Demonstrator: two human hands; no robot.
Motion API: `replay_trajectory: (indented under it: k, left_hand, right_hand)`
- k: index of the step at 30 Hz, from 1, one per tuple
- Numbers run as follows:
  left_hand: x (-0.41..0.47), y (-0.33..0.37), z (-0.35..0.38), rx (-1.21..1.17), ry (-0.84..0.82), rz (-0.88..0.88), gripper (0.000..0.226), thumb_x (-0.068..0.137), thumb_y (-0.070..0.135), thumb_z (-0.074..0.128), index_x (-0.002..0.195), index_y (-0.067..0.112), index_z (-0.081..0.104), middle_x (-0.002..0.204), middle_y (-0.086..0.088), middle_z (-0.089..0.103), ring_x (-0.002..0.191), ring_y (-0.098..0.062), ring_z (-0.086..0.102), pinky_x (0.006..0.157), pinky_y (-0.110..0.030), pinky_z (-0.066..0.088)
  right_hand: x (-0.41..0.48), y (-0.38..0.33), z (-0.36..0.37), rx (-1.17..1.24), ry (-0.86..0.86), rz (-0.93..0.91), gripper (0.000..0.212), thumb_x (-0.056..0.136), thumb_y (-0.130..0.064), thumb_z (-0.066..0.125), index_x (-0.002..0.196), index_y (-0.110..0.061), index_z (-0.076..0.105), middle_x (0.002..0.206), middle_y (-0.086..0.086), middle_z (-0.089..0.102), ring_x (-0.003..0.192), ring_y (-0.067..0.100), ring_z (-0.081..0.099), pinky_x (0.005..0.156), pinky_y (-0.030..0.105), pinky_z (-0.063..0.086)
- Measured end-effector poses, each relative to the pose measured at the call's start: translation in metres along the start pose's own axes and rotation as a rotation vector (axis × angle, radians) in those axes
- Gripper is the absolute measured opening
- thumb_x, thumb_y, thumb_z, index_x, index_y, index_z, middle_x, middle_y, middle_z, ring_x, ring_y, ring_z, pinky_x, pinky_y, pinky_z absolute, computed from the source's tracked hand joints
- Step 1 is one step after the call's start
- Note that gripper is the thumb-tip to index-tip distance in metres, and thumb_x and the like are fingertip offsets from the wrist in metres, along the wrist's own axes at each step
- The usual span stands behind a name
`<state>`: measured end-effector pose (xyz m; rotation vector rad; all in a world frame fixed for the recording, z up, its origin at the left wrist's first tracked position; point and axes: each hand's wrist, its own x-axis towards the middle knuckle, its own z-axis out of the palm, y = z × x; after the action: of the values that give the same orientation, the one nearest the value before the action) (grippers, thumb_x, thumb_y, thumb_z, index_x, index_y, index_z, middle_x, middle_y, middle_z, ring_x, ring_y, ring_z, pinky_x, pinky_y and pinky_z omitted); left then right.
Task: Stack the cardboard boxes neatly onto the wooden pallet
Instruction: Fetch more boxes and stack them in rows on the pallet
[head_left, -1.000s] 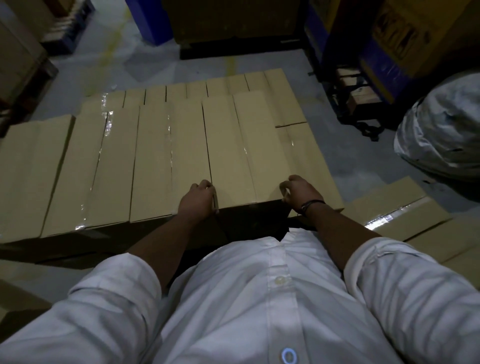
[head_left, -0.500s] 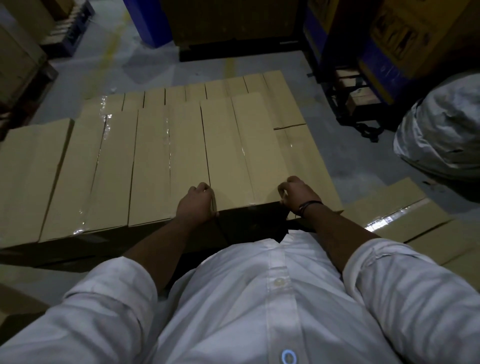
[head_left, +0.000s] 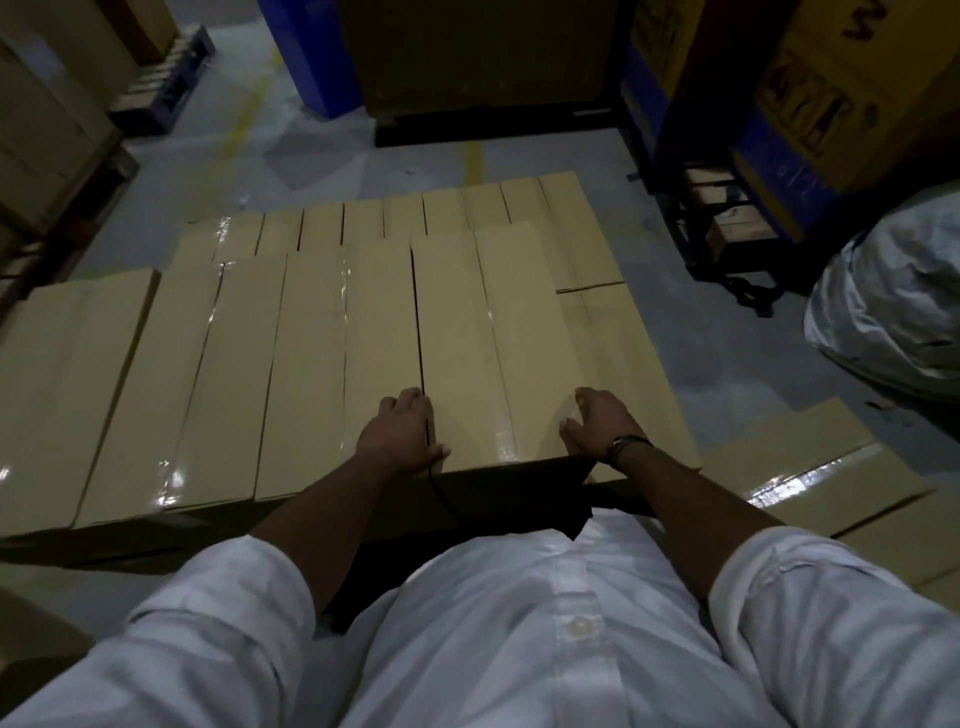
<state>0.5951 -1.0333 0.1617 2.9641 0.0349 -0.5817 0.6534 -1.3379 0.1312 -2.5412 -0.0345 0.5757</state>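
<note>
- Head view, looking down in a dim warehouse: a person in a white shirt (head_left: 519, 623) with rolled sleeves leans over a low stack of long, taped cardboard boxes.
- The left hand (head_left: 397, 434) and right hand (head_left: 597, 426) sit on the near corners of the nearest box (head_left: 483, 338), at the right end of the top layer (head_left: 208, 374).
- Each grip looks clamped on that box: the left fingers curl into the seam beside its neighbour, and the right fingers curl over the outer edge. A dark wristband (head_left: 628, 444) circles the right wrist.
- The box lies flat, touching the box to its left, its near end roughly level with the row.
- A lower layer (head_left: 467, 208) shows beyond and to the right. The wooden pallet is hidden beneath the stack.
- Progress, as a judgement: the stack is well underway, with this box being squared into line.
- Spare boxes (head_left: 831, 483) lie on the floor (head_left: 311, 140) to the right, near a grey wrapped bundle (head_left: 893, 301), so more stacking probably remains.
</note>
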Motion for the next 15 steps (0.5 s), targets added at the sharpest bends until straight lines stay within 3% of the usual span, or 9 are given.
replay_trajectory:
  k: [7,13,15]
  left_hand:
    - [0.024,-0.003,-0.009,-0.009,-0.052,-0.031,0.102,0.085,0.067,0.064,0.160,0.015,0.017,0.169,-0.001,0.006,0.150,-0.034,0.014,0.114,-0.049,0.035]
    - [0.028,-0.003,-0.016,-0.050,-0.125,-0.058,0.113,0.078,0.065,0.073,0.161,0.017,0.012,0.170,0.003,0.001,0.150,-0.034,0.011,0.116,-0.046,0.032]
    - [0.029,-0.003,-0.016,-0.066,-0.151,-0.061,0.118,0.076,0.066,0.074,0.162,0.017,0.010,0.170,0.003,-0.002,0.150,-0.034,0.010,0.117,-0.046,0.032]
  right_hand:
    - [0.035,-0.011,-0.013,0.097,-0.042,0.089,0.069,0.100,-0.027,0.053,0.158,-0.006,0.020,0.155,0.019,0.039,0.139,0.035,0.040,0.109,0.035,0.036]
    - [0.058,-0.025,-0.021,0.197,-0.074,0.187,0.060,0.092,-0.019,0.057,0.147,-0.003,0.038,0.139,0.021,0.054,0.125,0.034,0.053,0.097,0.031,0.042]
    - [0.059,-0.026,-0.021,0.179,-0.102,0.196,0.064,0.091,-0.019,0.057,0.148,-0.002,0.035,0.140,0.021,0.053,0.126,0.034,0.052,0.097,0.032,0.043]
